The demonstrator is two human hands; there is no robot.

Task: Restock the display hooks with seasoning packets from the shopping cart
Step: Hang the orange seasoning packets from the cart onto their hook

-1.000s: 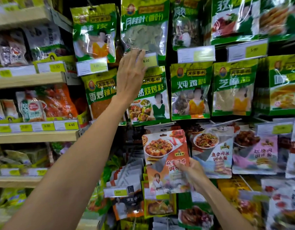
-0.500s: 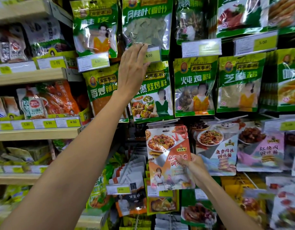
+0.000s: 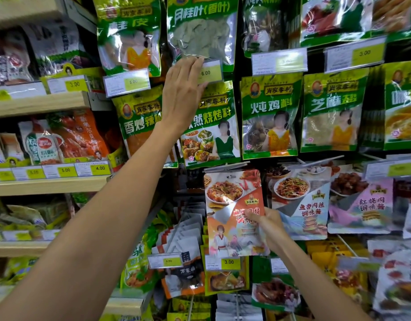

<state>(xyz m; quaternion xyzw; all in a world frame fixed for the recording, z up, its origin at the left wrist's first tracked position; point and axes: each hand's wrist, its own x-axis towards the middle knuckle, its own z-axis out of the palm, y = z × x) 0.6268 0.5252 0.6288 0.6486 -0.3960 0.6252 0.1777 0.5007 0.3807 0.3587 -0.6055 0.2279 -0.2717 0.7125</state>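
**Shelves [image 3: 49, 103], far left:** wooden, stocked, not part of this step.

**Left hand [image 3: 183, 93]:** raised, with the fingers straight and close together. They lie flat against the 6.00 tag [image 3: 210, 71] and the lower edge of the bay-leaf packet [image 3: 201, 31]. The thumb sits under the tag; I cannot tell whether it pinches the tag. The hand carries nothing.

**Orange packet [image 3: 232, 212]:** the item being stocked. It is held upright in front of the display, below the green packet [image 3: 211, 126] and above the 3.00 tag [image 3: 223, 262]. Its hang hole [image 3: 232, 176] sits just under a metal hook [image 3: 225, 167]. I cannot tell whether the hole is on the hook.

**Right hand [image 3: 271, 230]:** pinches the orange packet at its right edge, thumb on the face and fingers behind.

**Assessment:** the step in hand appears to be hanging this packet.
- The one-sided grip low on the edge lets the top flop, so a hold nearer the hole would steer it better.
- Bring the hole level with the hook tip, then push straight back.
- Keep the face forward, matching its neighbours.
- The free left hand could lift the hook tag clear or steady the top.

The cart is out of view.
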